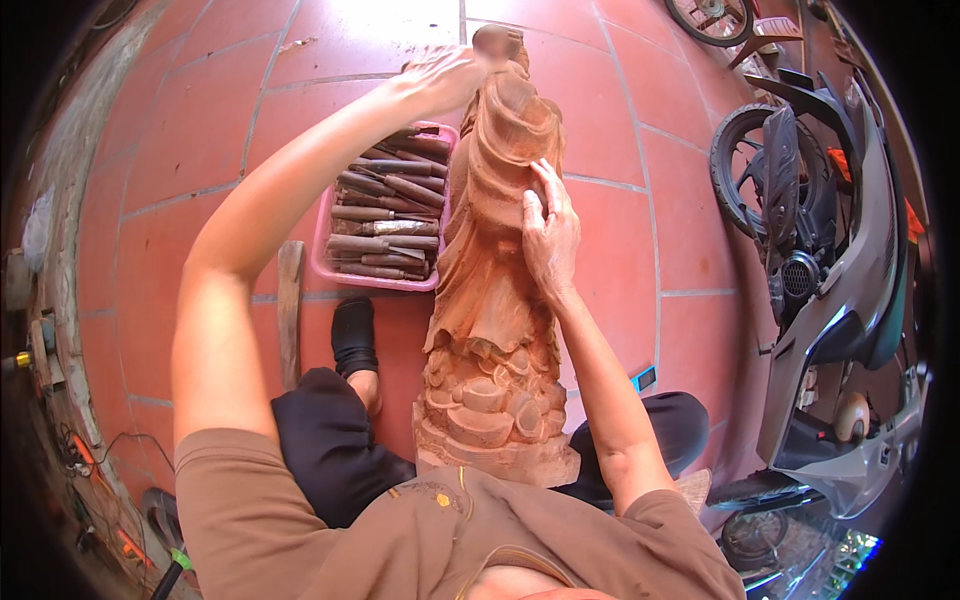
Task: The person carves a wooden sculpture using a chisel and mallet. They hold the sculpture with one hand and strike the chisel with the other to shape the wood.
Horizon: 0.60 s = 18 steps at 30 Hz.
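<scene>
A carved reddish-brown wooden statue [490,270] lies lengthwise in front of me, its broad carved base close to my body and its head at the far end. My left hand [440,80] reaches to the statue's head end and touches its left side; its fingertips are blurred there. My right hand [550,240] rests open on the right side of the carved drapery, thumb and fingers apart. Left of the statue stands a pink plastic basket [322,245] full of carving tools with dark wooden handles [390,215].
A wooden stick [290,310] lies left of my dark-shoed foot [353,335] on the red tiled floor [170,250]. A grey motorbike [850,300] stands along the right side. Near my right knee is a small blue-edged device [644,379]. Cables and tools [95,470] lie at the left wall.
</scene>
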{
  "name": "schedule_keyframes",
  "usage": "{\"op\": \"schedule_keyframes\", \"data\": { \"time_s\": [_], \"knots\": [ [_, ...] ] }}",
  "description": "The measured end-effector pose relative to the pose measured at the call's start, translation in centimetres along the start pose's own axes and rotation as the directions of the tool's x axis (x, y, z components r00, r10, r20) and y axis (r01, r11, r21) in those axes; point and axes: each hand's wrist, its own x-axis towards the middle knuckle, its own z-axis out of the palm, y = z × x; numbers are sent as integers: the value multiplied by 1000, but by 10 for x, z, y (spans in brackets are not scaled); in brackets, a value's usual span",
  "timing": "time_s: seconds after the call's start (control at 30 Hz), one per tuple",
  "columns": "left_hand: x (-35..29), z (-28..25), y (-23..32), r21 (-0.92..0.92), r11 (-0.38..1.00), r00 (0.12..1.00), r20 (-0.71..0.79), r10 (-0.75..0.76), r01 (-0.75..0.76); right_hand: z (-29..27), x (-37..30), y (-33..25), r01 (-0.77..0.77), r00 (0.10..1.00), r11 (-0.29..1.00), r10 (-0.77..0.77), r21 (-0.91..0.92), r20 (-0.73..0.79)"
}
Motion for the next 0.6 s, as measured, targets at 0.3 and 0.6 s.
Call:
{"op": "schedule_keyframes", "data": {
  "time_s": [0.3,0.6],
  "knots": [
    [-48,22,27,-55,983,984,-53,173,-176,1,-1,4,-53,998,997,56,64,-40],
    [-75,32,28,53,999,996,86,-10,5,2,2,-6,-109,990,986,119,128,-75]
  ]
}}
